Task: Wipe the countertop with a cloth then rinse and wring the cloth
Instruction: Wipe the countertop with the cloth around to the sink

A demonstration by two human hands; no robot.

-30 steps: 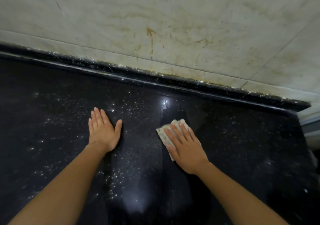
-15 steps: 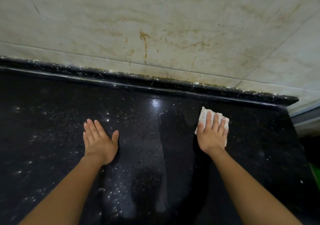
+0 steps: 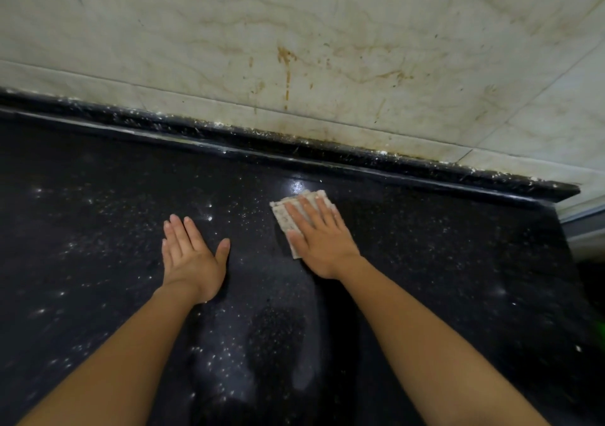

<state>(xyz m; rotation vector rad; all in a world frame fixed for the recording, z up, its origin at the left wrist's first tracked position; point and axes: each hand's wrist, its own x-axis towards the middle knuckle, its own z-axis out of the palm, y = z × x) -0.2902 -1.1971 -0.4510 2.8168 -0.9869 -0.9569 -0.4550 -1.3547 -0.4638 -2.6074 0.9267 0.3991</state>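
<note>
Your black speckled countertop [image 3: 425,261] fills most of the view, and you are leaning over it with both forearms stretched forward, which suits a long wiping stroke. Your left hand [image 3: 191,258] lies flat on the stone, fingers straight and thumb spread, holding nothing. It looks like a brace, taking your weight so the other arm can travel freely. Your right hand [image 3: 319,242] is also flat, fingers extended and pressing down on the folded cloth [image 3: 283,217]. An open palm spreads pressure over the whole pad rather than bunching it. The cloth sits on the counter near the back edge, under that palm, its pale patterned corners showing beyond your fingers and by your thumb.

Behind the counter rises a pale marbled tile wall [image 3: 327,32], with rusty brown drips [image 3: 287,75] above the cloth. A raised black upstand [image 3: 327,153] runs along its foot, crusted with white residue. White specks [image 3: 209,218] are scattered thickly around your left hand — that side looks unwiped, so the wiping seems only partly done. A small glare [image 3: 297,185] shines just beyond the cloth.
</note>
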